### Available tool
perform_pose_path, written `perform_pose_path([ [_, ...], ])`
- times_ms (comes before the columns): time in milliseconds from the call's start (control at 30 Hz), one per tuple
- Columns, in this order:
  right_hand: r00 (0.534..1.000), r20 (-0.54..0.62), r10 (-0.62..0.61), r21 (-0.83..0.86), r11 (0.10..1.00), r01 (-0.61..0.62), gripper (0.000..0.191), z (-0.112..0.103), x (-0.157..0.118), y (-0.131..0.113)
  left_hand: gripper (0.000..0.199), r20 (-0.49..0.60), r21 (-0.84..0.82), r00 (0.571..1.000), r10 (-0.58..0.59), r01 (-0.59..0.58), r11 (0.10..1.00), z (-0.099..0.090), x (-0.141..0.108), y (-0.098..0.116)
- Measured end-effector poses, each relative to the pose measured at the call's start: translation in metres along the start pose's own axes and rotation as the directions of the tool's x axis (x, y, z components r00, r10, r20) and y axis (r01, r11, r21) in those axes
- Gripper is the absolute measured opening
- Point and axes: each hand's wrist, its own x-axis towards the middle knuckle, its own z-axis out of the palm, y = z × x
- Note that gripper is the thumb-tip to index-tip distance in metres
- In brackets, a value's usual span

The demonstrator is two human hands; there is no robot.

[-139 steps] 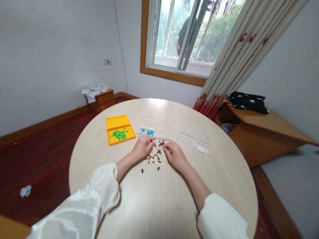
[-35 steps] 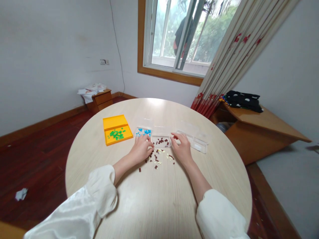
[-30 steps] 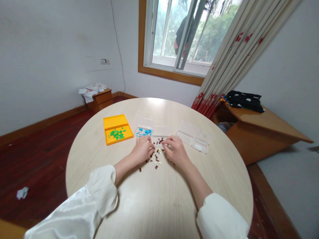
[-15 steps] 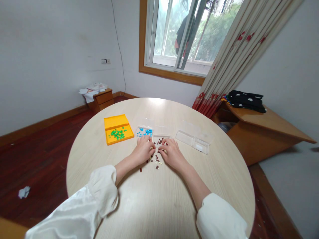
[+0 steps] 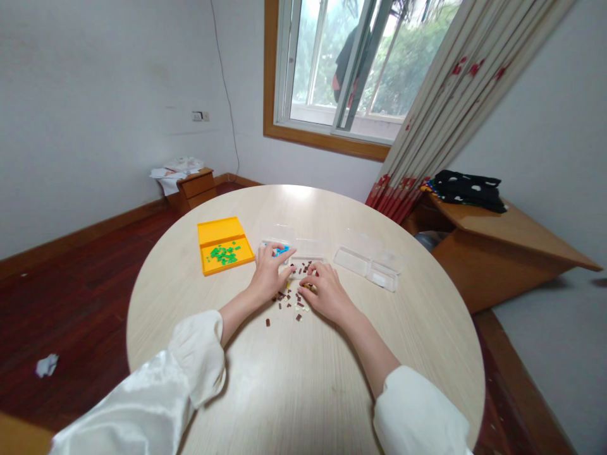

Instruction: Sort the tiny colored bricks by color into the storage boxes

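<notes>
My left hand (image 5: 269, 273) hovers over the near edge of the small clear boxes, thumb and index finger spread apart, with nothing visible between them. It partly hides a clear box of blue bricks (image 5: 282, 250). My right hand (image 5: 326, 289) is closed, its fingers curled and the thumb bent in over loose pieces; what they hold is too small to make out. Dark brown toy bricks (image 5: 298, 317) lie scattered between and below the hands, with a few cream pieces (image 5: 303, 309) among them. More brown bricks are in a clear box (image 5: 310, 258) just beyond my fingers.
To the left, an open yellow case (image 5: 220, 231) holds many green bricks (image 5: 224, 254). Clear lidded boxes (image 5: 353, 260) stand open to the right. Everything lies on a round pale wooden table (image 5: 303, 385). A wooden desk (image 5: 474, 253) with black cloth is beyond its right edge.
My left hand has opened and moved slightly left and up, its index finger now stretched over the blue bricks. My right hand has shifted only a little.
</notes>
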Motion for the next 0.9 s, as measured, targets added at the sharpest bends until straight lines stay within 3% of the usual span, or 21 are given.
perform_pose_path([
  [67, 1.000, 0.011, 0.001, -0.001, 1.000, -0.001, 0.006, 0.000, 0.000, -0.001, 0.048, 0.009, 0.012, 1.000, 0.010, -0.010, 1.000, 0.000, -0.001, 0.001],
  [133, 1.000, 0.008, -0.001, -0.005, 1.000, 0.001, 0.004, 0.000, 0.000, -0.001, 0.049, 0.012, 0.008, 1.000, 0.020, -0.020, 1.000, -0.001, -0.002, 0.003],
  [267, 1.000, 0.001, -0.009, -0.005, 1.000, 0.009, 0.010, 0.003, 0.000, 0.000, 0.010, -0.015, -0.017, 1.000, 0.027, -0.027, 0.999, -0.004, -0.003, 0.007],
  [300, 1.000, 0.003, -0.009, -0.003, 1.000, 0.009, 0.011, 0.003, 0.000, 0.000, 0.008, -0.020, -0.016, 0.999, 0.028, -0.028, 0.999, -0.005, -0.002, 0.008],
  [433, 1.000, -0.013, -0.014, 0.019, 1.000, 0.014, 0.011, 0.002, 0.000, -0.001, 0.028, 0.010, -0.006, 0.999, 0.046, -0.046, 0.999, -0.009, -0.002, 0.011],
  [567, 0.979, -0.203, 0.021, 0.055, 0.998, -0.010, 0.013, -0.002, 0.002, -0.001, 0.023, 0.087, -0.019, 0.993, 0.075, -0.074, 0.997, -0.009, -0.003, 0.011],
  [700, 0.894, -0.435, 0.111, 0.047, 0.994, -0.101, 0.016, -0.003, 0.005, 0.009, 0.012, 0.213, -0.038, 0.965, 0.155, -0.150, 0.988, -0.010, -0.007, 0.011],
  [800, 0.859, -0.486, 0.162, 0.045, 0.986, -0.160, 0.018, 0.000, 0.008, 0.020, 0.009, 0.313, -0.040, 0.928, 0.203, -0.200, 0.979, -0.013, -0.009, 0.014],
  [900, 0.876, -0.455, 0.160, 0.032, 0.986, -0.163, 0.020, -0.001, 0.009, 0.025, 0.008, 0.379, -0.041, 0.898, 0.223, -0.224, 0.974, -0.016, -0.010, 0.018],
])
